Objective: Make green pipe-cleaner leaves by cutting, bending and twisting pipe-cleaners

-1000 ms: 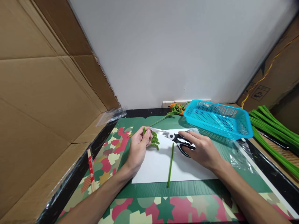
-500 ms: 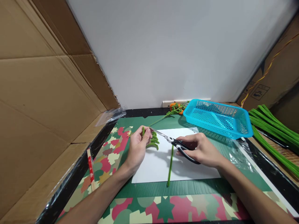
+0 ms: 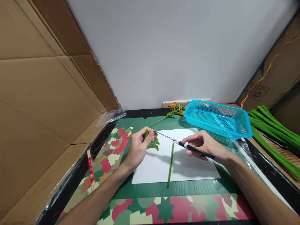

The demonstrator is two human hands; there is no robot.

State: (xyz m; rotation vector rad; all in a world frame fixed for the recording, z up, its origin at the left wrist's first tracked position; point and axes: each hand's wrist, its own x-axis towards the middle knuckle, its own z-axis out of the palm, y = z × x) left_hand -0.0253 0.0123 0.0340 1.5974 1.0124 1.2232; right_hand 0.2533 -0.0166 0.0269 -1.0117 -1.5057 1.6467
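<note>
Between the thumb and fingers of my left hand (image 3: 140,144) is a short green pipe cleaner (image 3: 146,133). My right hand (image 3: 204,146) grips black-handled scissors (image 3: 195,150), turned edge-on, their blade tips reaching the left fingertips. Whether the blades touch the pipe cleaner I cannot make out. Several curved green pipe cleaner pieces (image 3: 154,145) lie on the white paper (image 3: 152,170) just beyond my left hand and are partly hidden by it. One straight green pipe cleaner (image 3: 171,165) rests on the paper between my hands, its near end past the paper's edge.
A blue perforated basket (image 3: 217,120) stands at the back right, beside an orange flower with a green stem (image 3: 177,109). Long green pipe cleaners (image 3: 276,128) lie at the far right. A red-wrapped chopstick packet (image 3: 90,168) is at left, near the cardboard wall (image 3: 47,103).
My right hand has rolled the scissors from flat to edge-on and shifted slightly right. The left hand has tilted a little with its pipe cleaner.
</note>
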